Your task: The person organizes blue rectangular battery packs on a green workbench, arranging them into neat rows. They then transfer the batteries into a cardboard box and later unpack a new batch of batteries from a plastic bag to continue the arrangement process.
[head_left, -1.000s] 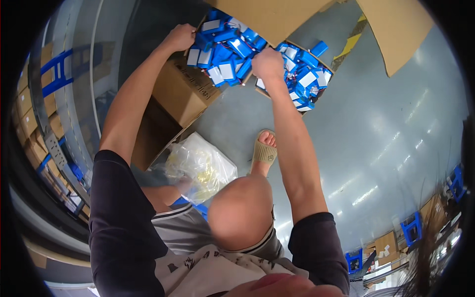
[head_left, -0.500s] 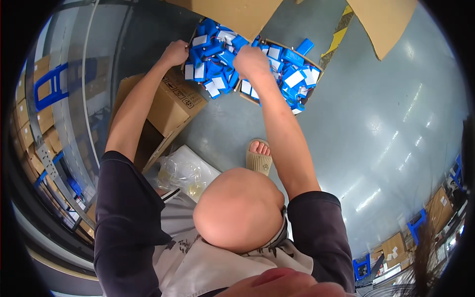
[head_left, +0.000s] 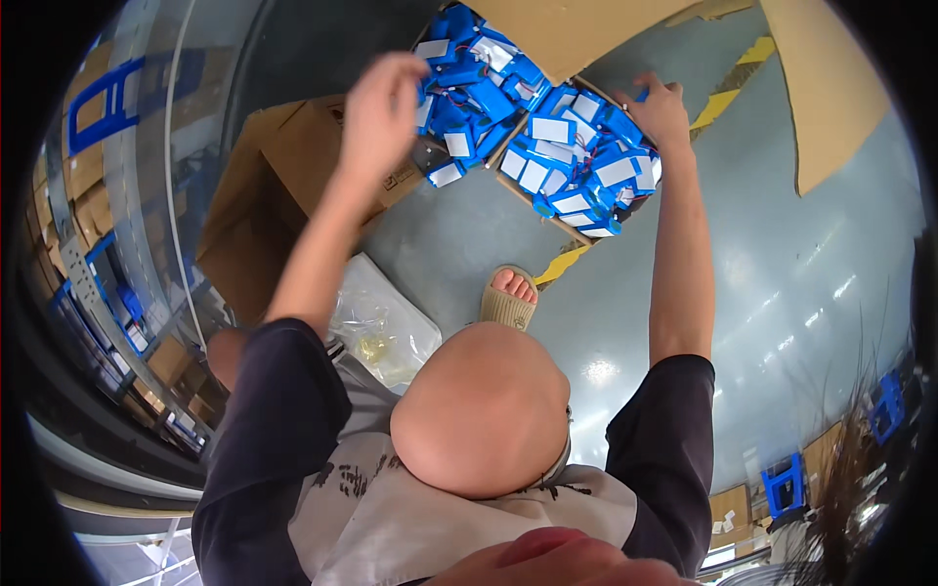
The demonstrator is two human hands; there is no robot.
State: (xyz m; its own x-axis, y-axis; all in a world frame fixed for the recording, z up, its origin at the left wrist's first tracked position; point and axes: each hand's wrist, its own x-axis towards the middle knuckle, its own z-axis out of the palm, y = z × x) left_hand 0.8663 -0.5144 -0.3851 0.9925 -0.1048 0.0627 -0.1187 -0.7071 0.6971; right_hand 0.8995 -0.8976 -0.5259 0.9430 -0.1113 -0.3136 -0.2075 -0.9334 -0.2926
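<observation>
Blue shrink-wrapped battery packs with white labels and thin wires lie heaped in two cardboard boxes side by side: the left heap (head_left: pixel 467 98) and the right heap (head_left: pixel 576 161). My left hand (head_left: pixel 383 107), somewhat blurred, hovers at the left edge of the left heap with fingers and thumb apart and nothing visible in it. At the far right edge of the right box, my right hand (head_left: pixel 660 112) has its fingers closed around a blue battery pack (head_left: pixel 642 95), of which only a small part shows.
A large open cardboard carton (head_left: pixel 249 210) stands at the left. Clear plastic wrap (head_left: pixel 376 337) lies on a white sheet near my feet. Cardboard flaps (head_left: pixel 596 29) jut in from the top. Yellow-black floor tape (head_left: pixel 718 103) runs at the right; shelving (head_left: pixel 83 264) stands far left.
My right hand has moved from between the boxes to the right box's far edge, closing on the pack there. My left hand has left the box edge and opened. The view has shifted.
</observation>
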